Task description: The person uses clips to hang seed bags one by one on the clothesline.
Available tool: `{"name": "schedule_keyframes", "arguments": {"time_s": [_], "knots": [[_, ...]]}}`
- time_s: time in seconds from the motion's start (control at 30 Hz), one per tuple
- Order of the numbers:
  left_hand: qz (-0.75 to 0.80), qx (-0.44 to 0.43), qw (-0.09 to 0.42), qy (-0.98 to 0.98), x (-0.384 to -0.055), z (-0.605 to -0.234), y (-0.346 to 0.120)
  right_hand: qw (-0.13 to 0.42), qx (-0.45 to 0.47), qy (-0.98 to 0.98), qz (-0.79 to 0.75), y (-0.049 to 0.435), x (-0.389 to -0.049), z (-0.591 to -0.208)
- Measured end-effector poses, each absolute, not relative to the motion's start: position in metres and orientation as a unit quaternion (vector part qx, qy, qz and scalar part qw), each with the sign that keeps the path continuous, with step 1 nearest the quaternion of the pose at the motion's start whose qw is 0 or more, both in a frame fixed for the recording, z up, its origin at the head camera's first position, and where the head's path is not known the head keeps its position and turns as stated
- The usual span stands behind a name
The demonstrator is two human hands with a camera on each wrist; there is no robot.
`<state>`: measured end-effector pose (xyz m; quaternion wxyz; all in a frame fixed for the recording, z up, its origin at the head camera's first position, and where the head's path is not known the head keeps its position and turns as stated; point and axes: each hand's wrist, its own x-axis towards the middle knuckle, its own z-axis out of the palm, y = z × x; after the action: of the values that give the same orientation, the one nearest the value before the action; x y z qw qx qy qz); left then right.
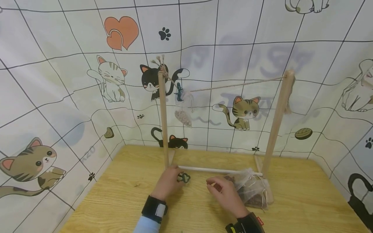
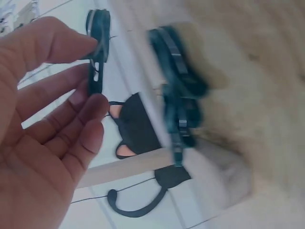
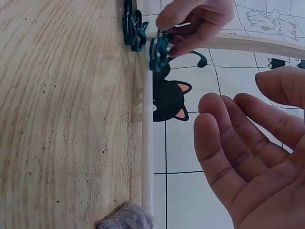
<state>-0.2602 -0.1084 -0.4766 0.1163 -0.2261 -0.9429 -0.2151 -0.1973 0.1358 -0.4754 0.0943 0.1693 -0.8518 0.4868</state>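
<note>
The left hand (image 1: 169, 183) pinches a dark green clip (image 2: 98, 33) between its thumb and fingers, which leave only a narrow gap filled by the clip. The right hand (image 1: 227, 194) has its fingers loosely bent, the thumb held apart from them, with bare space between. Just beyond the left fingertips, more green clips (image 2: 178, 62) lie close together on the wooden table (image 1: 116, 194), near the foot of the left post (image 1: 163, 123). A white bar (image 1: 209, 169) runs low in front of both sets of fingers, from one post towards the other. Just beside the right hand, on the side away from the left fingers, sit sheer bags (image 1: 253, 189) with dark contents; how many is hard to tell. Past them rises the right post (image 1: 278, 126). Well above the fingers, a rope (image 1: 236, 86) is strung between the post tops, sagging nearer the left one. There a green clip on the rope (image 1: 179, 92) holds a small hanging bag (image 1: 183, 118). Farthest from the fingers is a white cloth (image 1: 201, 136) printed with cats and grid lines.
</note>
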Motion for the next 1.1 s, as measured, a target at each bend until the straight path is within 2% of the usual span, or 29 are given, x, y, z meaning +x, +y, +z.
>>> {"name": "schedule_keyframes", "arguments": {"time_s": [0.23, 0.6, 0.9, 1.1], "knots": [[-0.214, -0.284, 0.169, -0.919, -0.245, -0.447, -0.096, 0.106, 0.146, -0.828, 0.531, 0.135, -0.201, -0.48], [-0.202, -0.395, 0.225, -0.868, -0.22, -0.421, -0.073, 0.012, 0.089, -0.771, 0.631, 0.137, -0.202, -0.472], [-0.213, -0.411, 0.232, -0.856, -0.214, -0.417, -0.068, -0.038, 0.093, -0.745, 0.659, 0.14, -0.199, -0.464], [-0.269, -0.381, 0.21, -0.859, -0.211, -0.41, -0.072, -0.059, 0.072, -0.706, 0.702, 0.142, -0.197, -0.459]]}}
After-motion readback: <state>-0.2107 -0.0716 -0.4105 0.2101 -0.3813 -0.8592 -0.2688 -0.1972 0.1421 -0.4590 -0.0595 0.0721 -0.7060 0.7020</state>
